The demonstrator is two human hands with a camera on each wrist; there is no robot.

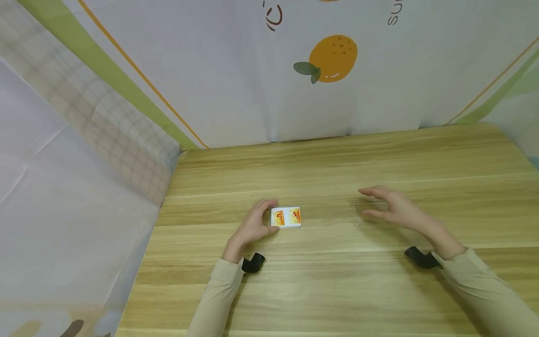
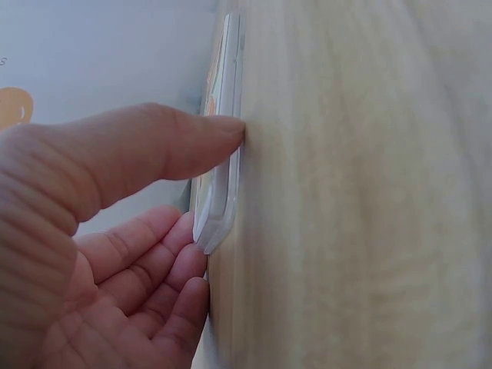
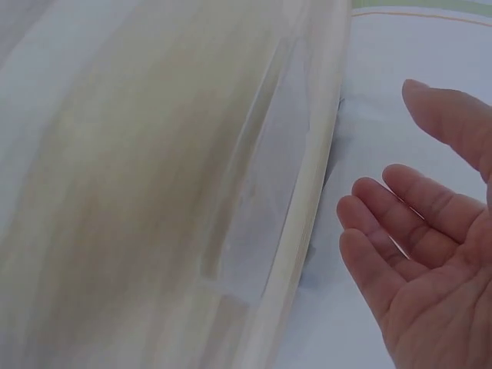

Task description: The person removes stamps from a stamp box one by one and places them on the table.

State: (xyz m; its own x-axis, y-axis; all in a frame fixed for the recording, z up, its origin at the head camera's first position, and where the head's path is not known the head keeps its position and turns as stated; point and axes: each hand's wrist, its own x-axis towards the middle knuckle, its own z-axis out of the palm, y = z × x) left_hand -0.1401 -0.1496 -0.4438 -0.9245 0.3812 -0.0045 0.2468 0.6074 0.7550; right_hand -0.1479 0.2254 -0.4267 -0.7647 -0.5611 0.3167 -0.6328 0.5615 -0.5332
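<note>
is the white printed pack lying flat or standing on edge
Flat: the white printed pack shows its broad face upward, low against the wooden table.

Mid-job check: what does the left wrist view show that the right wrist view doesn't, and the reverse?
Only the left wrist view shows the left hand, its thumb against the edge of the card case, plus part of an orange print.
Only the right wrist view shows the right hand, holding nothing, and the clear plastic piece lying apart from it.
Both share the wooden table and the white cloth.
</note>
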